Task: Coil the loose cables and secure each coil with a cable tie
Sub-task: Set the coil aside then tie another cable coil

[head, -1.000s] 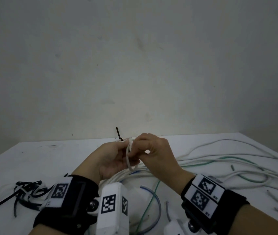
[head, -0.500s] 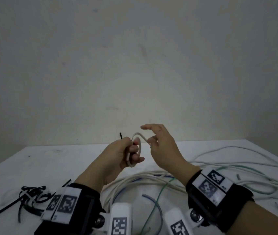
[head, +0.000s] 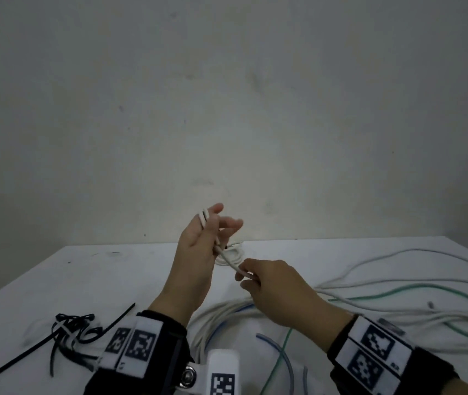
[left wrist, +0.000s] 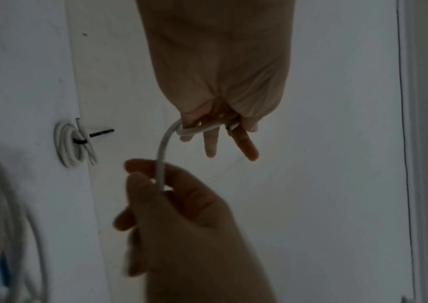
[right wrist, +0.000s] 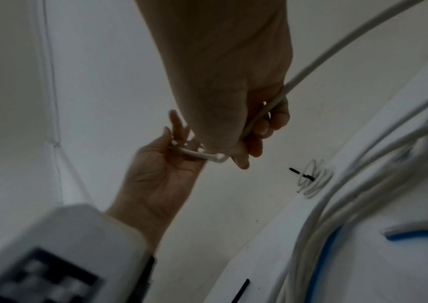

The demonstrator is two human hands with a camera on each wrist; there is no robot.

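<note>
While we are holding both hands above the white table, our left hand is standing raised with the palm turned toward us and the fingers mostly straight and spread. A white cable is lying in loops across these fingers (two turns are showing over the edge of the hand, near the forefinger), so the left hand is carrying the small coil rather than gripping it tightly. From the left wrist view the loop is passing just under the knuckles, and two fingers are pointing down past it.

Our right hand is sitting lower and to the right, and it is pinching the same cable between the thumb and the curled fingers. The short piece between the two hands is running straight and looks tight. Behind the right hand the cable is continuing away, as the right wrist view is showing.

On the table behind the hands, a finished coil of white cable is lying flat with a black cable tie around it; the tail of the tie is sticking out.

Near us, loose cables in white, green and blue are spreading over the right part of the table. At the left, a bunch of black cable ties is lying well apart from the hands.
</note>
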